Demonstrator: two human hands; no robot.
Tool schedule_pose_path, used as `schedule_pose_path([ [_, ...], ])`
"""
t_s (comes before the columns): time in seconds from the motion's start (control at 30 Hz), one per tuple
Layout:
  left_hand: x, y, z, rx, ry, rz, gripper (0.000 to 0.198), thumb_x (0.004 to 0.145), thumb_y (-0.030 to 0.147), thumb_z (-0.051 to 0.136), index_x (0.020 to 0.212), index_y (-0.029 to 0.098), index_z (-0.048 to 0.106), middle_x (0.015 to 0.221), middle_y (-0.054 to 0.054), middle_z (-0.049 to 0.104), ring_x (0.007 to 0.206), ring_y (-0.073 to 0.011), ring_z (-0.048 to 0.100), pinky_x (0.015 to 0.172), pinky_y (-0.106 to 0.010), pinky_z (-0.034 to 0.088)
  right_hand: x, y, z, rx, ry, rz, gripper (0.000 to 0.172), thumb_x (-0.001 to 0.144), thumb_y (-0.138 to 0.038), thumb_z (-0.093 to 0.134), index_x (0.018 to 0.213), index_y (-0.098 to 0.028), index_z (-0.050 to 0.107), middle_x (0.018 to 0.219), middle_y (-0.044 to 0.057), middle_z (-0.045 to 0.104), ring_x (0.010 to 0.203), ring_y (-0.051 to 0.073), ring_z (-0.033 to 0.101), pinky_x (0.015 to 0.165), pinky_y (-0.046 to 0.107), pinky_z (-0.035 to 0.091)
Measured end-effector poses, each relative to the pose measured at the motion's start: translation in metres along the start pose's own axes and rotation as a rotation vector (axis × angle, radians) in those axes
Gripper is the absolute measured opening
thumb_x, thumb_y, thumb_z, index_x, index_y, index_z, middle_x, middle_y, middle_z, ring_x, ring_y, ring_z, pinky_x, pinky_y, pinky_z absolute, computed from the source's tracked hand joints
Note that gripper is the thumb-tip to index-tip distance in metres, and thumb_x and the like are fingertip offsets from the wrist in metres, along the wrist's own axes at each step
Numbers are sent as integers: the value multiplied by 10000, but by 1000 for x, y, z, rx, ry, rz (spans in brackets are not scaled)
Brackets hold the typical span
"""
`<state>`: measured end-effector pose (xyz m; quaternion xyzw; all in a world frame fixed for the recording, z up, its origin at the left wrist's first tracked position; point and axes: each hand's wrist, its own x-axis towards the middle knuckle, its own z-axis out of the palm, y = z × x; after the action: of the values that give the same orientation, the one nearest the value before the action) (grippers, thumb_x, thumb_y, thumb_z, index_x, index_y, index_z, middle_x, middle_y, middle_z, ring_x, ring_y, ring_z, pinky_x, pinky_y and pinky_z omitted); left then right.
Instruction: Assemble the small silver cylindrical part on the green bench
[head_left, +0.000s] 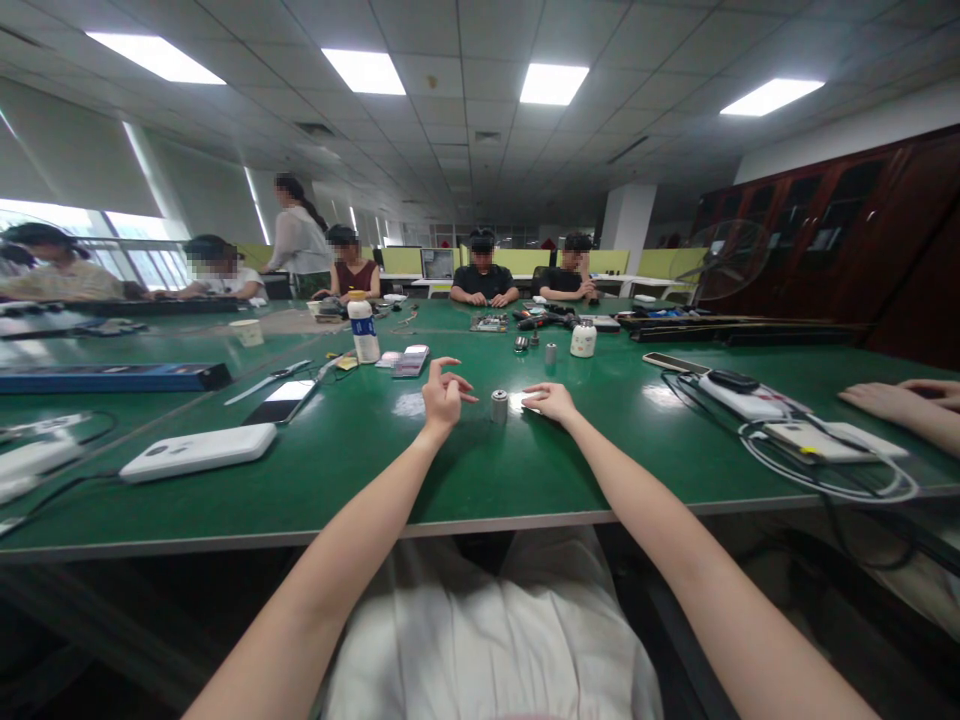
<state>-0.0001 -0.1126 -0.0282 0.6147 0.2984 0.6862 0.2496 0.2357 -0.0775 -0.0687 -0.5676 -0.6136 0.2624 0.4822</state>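
A small silver metal cylinder [499, 406] stands upright on the green table [465, 475], between my two hands. To its left, my left hand [444, 394] hovers with its fingers apart and nothing in them. My right hand [553, 401] is on the other side, fingers stretched toward the cylinder, and it is open too. A gap shows between each hand and the cylinder. Farther back, a second grey cylinder [551, 353] stands near a white patterned jar [583, 339], with small dark metal parts [521, 344] beside it.
A bottle [364, 328], a pink-and-white pack [411, 361], a phone [281, 400] and a white power bank [199, 452] lie to the left. On the right are a phone [675, 363], cables and white devices [832, 438], and another person's hands [881, 400]. Several people sit across the table.
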Motion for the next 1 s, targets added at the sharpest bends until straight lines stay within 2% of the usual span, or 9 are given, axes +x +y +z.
schedule_pose_path([
  [0.17, 0, 0, 0, 2, -6, 3, 323, 689, 143, 414, 993, 200, 508, 565, 73, 616, 406, -137, 638, 367, -188, 482, 1, 3, 0, -51, -31, 5, 264, 624, -177, 822, 874, -201, 743, 738, 20, 758, 702, 166, 730, 617, 227, 565],
  [0.33, 0, 0, 0, 1, 21, 34, 278, 711, 139, 424, 965, 200, 520, 572, 67, 615, 428, -137, 644, 397, -210, 519, -3, -1, -1, -74, -19, -27, 240, 624, -140, 811, 848, -193, 741, 704, 27, 752, 687, 177, 727, 621, 241, 561],
  [0.4, 0, 1, 0, -1, 48, 64, 227, 731, 142, 437, 935, 201, 519, 586, 63, 615, 466, -136, 657, 444, -225, 550, -5, -6, 0, -68, 4, -70, 220, 650, -146, 793, 857, -198, 738, 722, 30, 754, 704, 179, 725, 627, 245, 557],
  [0.53, -2, 6, 1, -8, 103, 128, 149, 767, 153, 470, 903, 200, 509, 645, 45, 635, 538, -131, 675, 526, -237, 581, -10, -25, 5, -9, 35, -210, 232, 732, -221, 744, 961, -194, 721, 885, 60, 763, 780, 180, 715, 624, 238, 537],
  [0.73, -7, 17, 10, -69, 165, 175, 129, 766, 161, 476, 887, 205, 482, 656, 38, 628, 533, -145, 677, 519, -261, 588, -21, -50, 20, 98, 0, -353, 301, 766, -304, 702, 1036, -171, 702, 951, 81, 757, 580, 113, 636, 452, 191, 422],
  [0.87, -5, 19, 14, -133, 210, 161, 160, 735, 156, 455, 886, 210, 456, 580, 57, 610, 461, -148, 651, 454, -261, 571, -25, -55, 26, 125, -5, -386, 286, 769, -315, 687, 1007, -157, 708, 909, 81, 760, 518, 94, 582, 424, 188, 374],
  [1.0, 0, 19, 13, -244, 258, 88, 174, 684, 150, 437, 847, 208, 424, 496, 74, 596, 363, -154, 606, 356, -240, 516, -25, -55, 27, 125, 3, -403, 262, 769, -301, 682, 989, -161, 715, 905, 79, 759, 502, 86, 546, 424, 189, 358],
])
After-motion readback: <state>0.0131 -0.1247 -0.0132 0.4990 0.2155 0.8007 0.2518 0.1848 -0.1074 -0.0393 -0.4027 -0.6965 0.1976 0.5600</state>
